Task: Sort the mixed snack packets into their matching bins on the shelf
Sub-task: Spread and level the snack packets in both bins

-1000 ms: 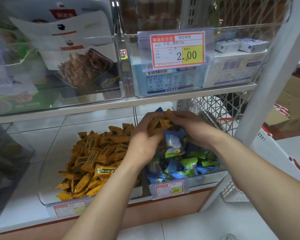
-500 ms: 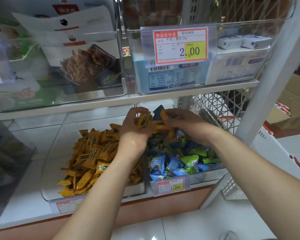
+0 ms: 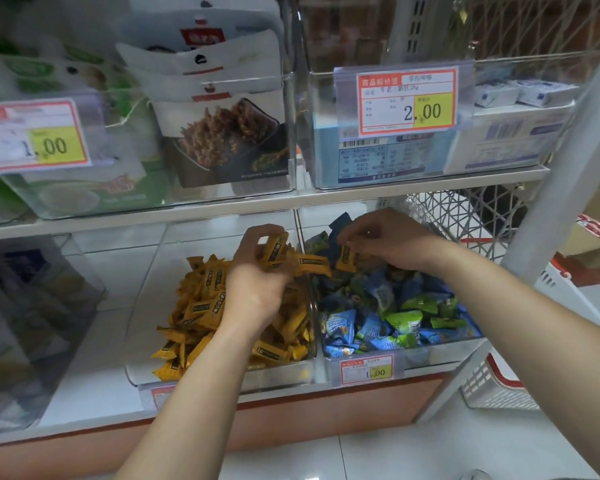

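**A:** Which step is the person on?

**B:** Pulling strays, it seems. On the lower level of the shelf (image 3: 257,202) two clear bins sit side by side. The left bin (image 3: 142,323) holds a heap of yellow packets (image 3: 201,306). The right bin (image 3: 430,355) holds blue and green packets (image 3: 395,317).

**A:** And above them?

**B:** The upper left bin (image 3: 288,140) holds white pouches (image 3: 222,133) picturing a brown snack. The upper right bin (image 3: 499,64) holds a pale blue box (image 3: 378,161) and some small white-and-blue packs (image 3: 527,91).

**A:** Where are the hands?

**B:** Both are raised near the divide between the lower bins. The left hand (image 3: 257,275) has its fingers curled round a small bunch of yellow packets (image 3: 274,251), above the back of the yellow heap. The right hand (image 3: 385,240) pinches a single yellow packet (image 3: 345,256) by its top, above the blue-and-green side.

**A:** What does the next move call for?

**B:** Probably that single packet must cross to the left, and then both loads can drop onto the heap. The bunch looks loosely held and one packet juts over the divide, so it could slip into the wrong bin. Whether more yellow ones hide beneath the right hand cannot be told.

**A:** Any labels?

**B:** The right bin's front carries a small price tag (image 3: 366,368) reading 1.00.
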